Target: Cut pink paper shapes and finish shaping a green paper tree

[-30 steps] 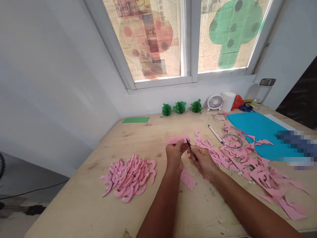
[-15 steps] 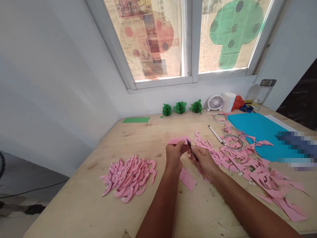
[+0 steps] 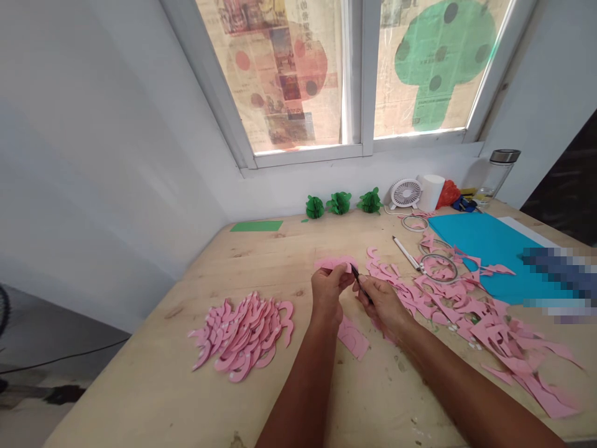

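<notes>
Between the fingers of my left hand is a piece of pink paper, its curved far edge showing past the fingertips. My right hand is closed on a pair of dark scissors, whose blades meet the paper's right end. Under my wrists lies a pink paper rectangle with curved lines on it, partly covered. To the left rests a heap of curved pink cutouts. Pink paper scraps are strewn right of my right hand.
Along the wall stand several green paper figures, a small white fan, a white roll and a glass bottle. Blue sheets, a white pen and tape rings lie on the right. A green strip lies at the back left.
Both hands, with the paper and the scissors, have shifted very slightly to the left. Everything else on the table lies as before.
</notes>
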The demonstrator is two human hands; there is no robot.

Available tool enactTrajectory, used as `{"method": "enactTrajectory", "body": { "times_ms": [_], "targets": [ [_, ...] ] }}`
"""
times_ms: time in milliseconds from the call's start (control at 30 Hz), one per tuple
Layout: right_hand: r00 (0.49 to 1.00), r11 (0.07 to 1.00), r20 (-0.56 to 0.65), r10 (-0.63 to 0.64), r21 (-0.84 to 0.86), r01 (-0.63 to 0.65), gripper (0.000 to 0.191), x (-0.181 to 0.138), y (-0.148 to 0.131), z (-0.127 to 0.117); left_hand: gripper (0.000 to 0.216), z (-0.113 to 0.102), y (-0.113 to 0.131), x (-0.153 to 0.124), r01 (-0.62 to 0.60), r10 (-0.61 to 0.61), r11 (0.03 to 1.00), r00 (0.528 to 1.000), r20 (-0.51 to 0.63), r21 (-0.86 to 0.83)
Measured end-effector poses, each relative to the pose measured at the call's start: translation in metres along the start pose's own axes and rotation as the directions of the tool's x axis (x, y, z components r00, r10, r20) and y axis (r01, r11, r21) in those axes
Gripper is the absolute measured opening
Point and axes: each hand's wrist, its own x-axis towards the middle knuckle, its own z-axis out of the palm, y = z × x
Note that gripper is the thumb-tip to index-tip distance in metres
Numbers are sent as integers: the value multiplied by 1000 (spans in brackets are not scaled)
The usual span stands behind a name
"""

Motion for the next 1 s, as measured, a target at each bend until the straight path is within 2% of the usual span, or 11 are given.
{"method": "enactTrajectory", "body": {
  "times_ms": [367, 567, 800, 1000],
  "targets": [
    [1000, 998, 24, 18, 60, -20, 37, 2, 4, 1, 20, 3, 1, -4, -31, 32, 999, 999, 27, -29],
    [999, 991, 29, 13, 134, -17, 37, 3, 7, 1, 23, 6, -3, -5, -46, 46, 999, 999, 0, -25],
    [1000, 983, -6, 3, 184, -2, 39, 3, 7, 1, 26, 8, -7, -10, -39, 41, 999, 992, 123, -18],
    [1000, 986, 2, 3, 165, -3, 38, 3, 8, 1, 28, 8, -7, -10, -49, 54, 997, 994, 95, -55]
  ]
}}
